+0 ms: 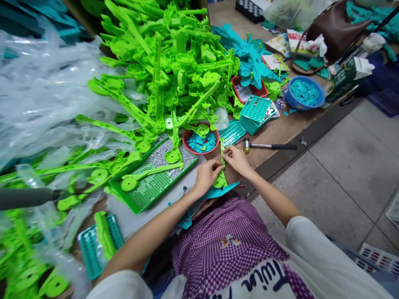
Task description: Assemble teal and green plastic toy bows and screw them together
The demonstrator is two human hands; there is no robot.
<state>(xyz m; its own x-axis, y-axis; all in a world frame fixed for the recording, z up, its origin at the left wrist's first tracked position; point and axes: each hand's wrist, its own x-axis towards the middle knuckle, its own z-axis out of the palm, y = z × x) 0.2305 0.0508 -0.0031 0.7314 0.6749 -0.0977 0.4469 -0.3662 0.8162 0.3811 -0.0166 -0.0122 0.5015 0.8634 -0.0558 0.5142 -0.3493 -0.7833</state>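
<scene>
Near the table's front edge a long green plastic piece (220, 180) points away from me, its round end on a teal piece (222, 191) by the purple checked apron. My left hand (207, 175) grips its left side, fingers pressed together. On the other side my right hand (236, 160) has thumb and fingertips closed at the upper part of the piece; anything small between them is hidden. Just beyond my hands is a red bowl (188, 148) of small teal pieces. A hammer (270, 146) lies to the right of my right hand.
A pile of green parts (174, 54) rises behind. At left are plastic bags (56, 87), a green tray (141, 202) with small metal pieces and a dark tool (28, 198). To the right are a teal box (254, 124), a blue bowl (289, 101) and a brown bag (338, 29).
</scene>
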